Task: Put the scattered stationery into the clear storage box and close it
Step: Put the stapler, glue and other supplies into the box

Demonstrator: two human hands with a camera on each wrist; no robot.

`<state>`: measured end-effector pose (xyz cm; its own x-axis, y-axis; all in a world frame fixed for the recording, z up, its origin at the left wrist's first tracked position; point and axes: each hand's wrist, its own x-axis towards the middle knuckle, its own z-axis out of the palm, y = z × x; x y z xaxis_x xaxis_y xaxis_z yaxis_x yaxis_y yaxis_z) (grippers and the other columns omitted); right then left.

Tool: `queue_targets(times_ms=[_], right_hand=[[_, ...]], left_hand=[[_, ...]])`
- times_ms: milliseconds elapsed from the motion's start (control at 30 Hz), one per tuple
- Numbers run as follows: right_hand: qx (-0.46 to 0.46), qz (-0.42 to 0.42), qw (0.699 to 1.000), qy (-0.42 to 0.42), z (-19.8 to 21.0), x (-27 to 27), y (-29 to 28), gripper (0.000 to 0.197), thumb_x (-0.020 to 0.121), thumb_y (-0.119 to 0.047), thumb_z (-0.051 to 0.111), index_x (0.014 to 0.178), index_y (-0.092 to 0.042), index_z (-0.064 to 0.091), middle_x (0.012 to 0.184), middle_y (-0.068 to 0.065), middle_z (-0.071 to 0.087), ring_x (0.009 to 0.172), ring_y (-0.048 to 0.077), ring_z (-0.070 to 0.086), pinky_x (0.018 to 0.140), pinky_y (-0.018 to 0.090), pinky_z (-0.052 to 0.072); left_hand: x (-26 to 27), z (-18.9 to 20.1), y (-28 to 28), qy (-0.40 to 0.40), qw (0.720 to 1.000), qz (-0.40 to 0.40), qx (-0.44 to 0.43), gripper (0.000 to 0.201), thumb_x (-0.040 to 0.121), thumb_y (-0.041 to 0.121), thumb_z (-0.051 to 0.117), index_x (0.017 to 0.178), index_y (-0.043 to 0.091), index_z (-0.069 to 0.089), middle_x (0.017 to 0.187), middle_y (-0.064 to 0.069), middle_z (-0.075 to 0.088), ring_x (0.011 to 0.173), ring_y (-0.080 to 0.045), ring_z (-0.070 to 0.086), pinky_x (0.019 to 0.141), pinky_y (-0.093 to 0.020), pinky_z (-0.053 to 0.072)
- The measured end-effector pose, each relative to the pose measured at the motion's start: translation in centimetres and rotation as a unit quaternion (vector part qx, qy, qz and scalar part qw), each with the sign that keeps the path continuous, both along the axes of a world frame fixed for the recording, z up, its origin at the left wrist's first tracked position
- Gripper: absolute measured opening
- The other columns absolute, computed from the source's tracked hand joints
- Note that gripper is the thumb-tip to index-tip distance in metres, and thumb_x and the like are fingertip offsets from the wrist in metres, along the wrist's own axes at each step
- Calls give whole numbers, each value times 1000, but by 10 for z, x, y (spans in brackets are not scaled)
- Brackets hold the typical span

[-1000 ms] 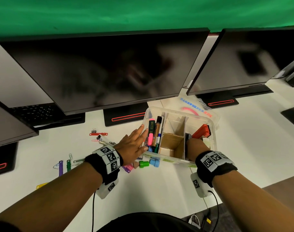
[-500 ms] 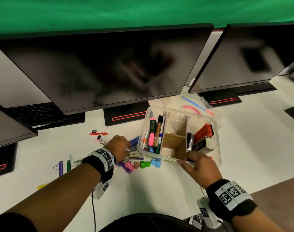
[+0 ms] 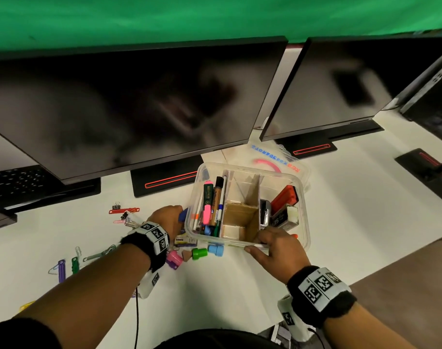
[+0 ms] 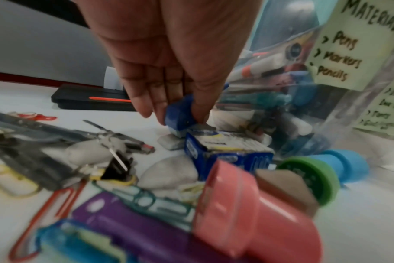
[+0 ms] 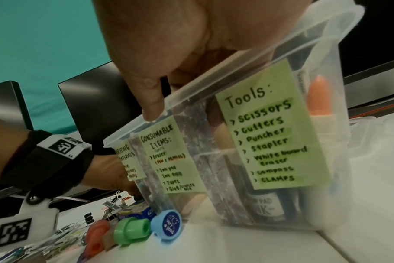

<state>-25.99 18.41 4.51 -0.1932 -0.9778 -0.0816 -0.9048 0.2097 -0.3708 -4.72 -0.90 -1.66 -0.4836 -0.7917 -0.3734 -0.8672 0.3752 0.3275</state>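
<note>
Clear storage box point(image 3: 247, 172) sits mid-tabletop point(image 3: 353, 222), lid off; its lid point(image 3: 277, 157) lies just behind at 12 o'clock. Right hand point(image 3: 277, 250) clamps the near rim, thumb outside, fingers over the edge: judged to be steadying the box so it doesn't skid while loading. Left hand point(image 4: 169, 71), at the box's 9 o'clock, pinches a small blue item point(image 4: 180, 113) between thumb and fingertips (sharpener or tape dispenser, can't tell). Loose stationery remains at 7 to 9 o'clock: pink stamp point(image 4: 247, 213), green stamp point(image 5: 130, 229), blue stamp point(image 5: 169, 222), staple box point(image 4: 227, 151), paper clips point(image 3: 99, 255). Pens compartment is filled; the middle one looks bare.
</note>
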Motion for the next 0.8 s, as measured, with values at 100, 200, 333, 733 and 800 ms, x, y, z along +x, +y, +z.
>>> queue_targets(times_ms=[100, 200, 333, 733, 800], right_hand=[[32, 6, 999, -34, 6, -1, -3, 35, 82, -55, 53, 87, -24, 68, 84, -7, 62, 80, 13, 58, 65, 24, 44], [71, -5, 993, -90, 16, -4, -10, 25, 83, -45, 62, 86, -22, 69, 83, -8, 62, 78, 11, 59, 70, 25, 49], [42, -46, 995, -74, 37, -4, -28, 16, 85, -33, 61, 85, -19, 69, 81, 0, 70, 72, 17, 64, 69, 34, 54], [-5, 58, 998, -25, 82, 34, -65, 29, 83, -35, 63, 110, -26, 66, 97, 1, 65, 83, 18, 58, 77, 33, 50], [2, 46, 999, 0, 83, 35, -63, 25, 83, -36, 61, 105, -26, 68, 95, 0, 65, 81, 17, 57, 74, 31, 49]], left_hand=[[4, 17, -11, 47, 995, 77, -44, 36, 94, 44, 42, 95, 12, 59, 92, -11, 65, 83, -28, 59, 74, -31, 44], [11, 44, -31, 120, 976, 143, -108, 27, 91, 24, 52, 112, 9, 59, 106, -19, 62, 99, -37, 58, 87, -39, 46], [7, 89, -28, 234, 963, 107, -81, 37, 88, 15, 60, 125, 16, 57, 114, -10, 59, 107, -27, 55, 98, -35, 42], [-24, 126, 33, 256, 963, -72, 41, 44, 80, 12, 71, 120, 28, 62, 115, 6, 68, 104, -10, 60, 91, -19, 40], [-27, 126, 35, 258, 961, -83, 51, 48, 80, 10, 70, 123, 27, 59, 113, 6, 69, 93, -6, 61, 90, -21, 45]])
